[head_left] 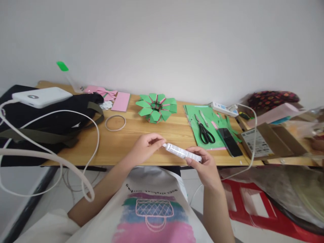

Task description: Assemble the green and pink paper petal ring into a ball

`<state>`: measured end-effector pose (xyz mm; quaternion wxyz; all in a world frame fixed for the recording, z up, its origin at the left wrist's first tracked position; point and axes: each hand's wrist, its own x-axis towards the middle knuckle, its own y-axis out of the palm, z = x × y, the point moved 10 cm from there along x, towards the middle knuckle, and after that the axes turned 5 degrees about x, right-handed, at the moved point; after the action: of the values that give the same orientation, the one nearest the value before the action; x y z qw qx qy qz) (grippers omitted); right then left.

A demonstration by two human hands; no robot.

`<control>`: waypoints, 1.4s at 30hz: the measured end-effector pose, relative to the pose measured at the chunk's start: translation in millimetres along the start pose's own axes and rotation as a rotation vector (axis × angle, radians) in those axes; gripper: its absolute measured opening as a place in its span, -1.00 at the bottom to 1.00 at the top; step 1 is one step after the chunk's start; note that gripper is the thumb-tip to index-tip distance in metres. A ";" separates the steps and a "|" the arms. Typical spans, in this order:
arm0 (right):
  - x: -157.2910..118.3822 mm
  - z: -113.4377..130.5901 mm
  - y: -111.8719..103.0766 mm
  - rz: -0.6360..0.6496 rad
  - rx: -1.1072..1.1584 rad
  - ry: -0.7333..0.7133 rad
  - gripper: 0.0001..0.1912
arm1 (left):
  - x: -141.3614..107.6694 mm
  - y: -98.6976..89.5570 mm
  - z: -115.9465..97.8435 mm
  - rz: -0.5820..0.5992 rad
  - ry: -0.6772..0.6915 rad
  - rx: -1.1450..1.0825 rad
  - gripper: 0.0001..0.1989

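My right hand (202, 163) is wrapped round the lower part of a white glue tube (178, 151) with grey print, held tilted just above the table's front edge. At its narrow end, my left hand (149, 146) pinches the cap (164, 145) between thumb and finger. Whether the cap is loose or still on the nozzle, I cannot tell. Beyond the hands, a green and pink folded-paper ring (157, 107) with petal-like points stands on the wooden table (136, 130), touched by neither hand.
On the right, black-handled scissors (205, 133) and a craft knife (204, 118) lie on green paper (191, 118), beside a phone (230, 141) and cardboard box (273, 140). Leftward are a tape ring (115, 123), pink card (120, 102), and black bag (63, 121) with a white power bank (43, 97); cables (97, 135) loop nearby.
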<state>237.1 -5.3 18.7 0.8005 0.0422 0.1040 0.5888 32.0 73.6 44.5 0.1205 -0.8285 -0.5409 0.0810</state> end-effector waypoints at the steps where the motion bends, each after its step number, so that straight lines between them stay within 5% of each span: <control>1: -1.4 0.5 -0.6 -0.005 0.026 -0.001 -0.67 | -1.7 1.1 -4.0 0.011 0.004 -0.008 -0.76; 16: 10.8 -32.2 12.4 0.027 0.380 0.026 -0.52 | 17.3 48.2 18.7 0.111 0.009 0.084 -0.68; 19: 17.8 -31.0 -1.7 0.031 0.411 0.010 -0.51 | 29.1 27.5 35.0 0.012 -0.009 0.239 -0.72; 22: 33.3 -24.7 -17.3 0.045 0.437 0.004 -0.54 | 42.2 -16.0 55.3 -0.204 -0.080 0.463 -0.80; 26: 80.1 -29.8 2.1 0.186 0.428 0.168 -0.65 | 63.2 -53.5 74.1 -0.318 -0.141 0.657 -0.68; 34: 176.5 -46.5 83.3 0.377 0.410 0.299 -0.83 | 101.0 -63.7 73.7 -0.326 -0.066 0.720 -0.64; 42: 159.9 -40.0 74.7 0.353 0.410 0.304 -0.75 | 100.5 -68.6 70.1 -0.265 -0.084 0.416 -0.59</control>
<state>204.3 167.3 -24.8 0.6359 0.1317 0.3303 0.6850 -6.3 199.9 -3.4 0.2754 -0.7037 -0.6209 0.2085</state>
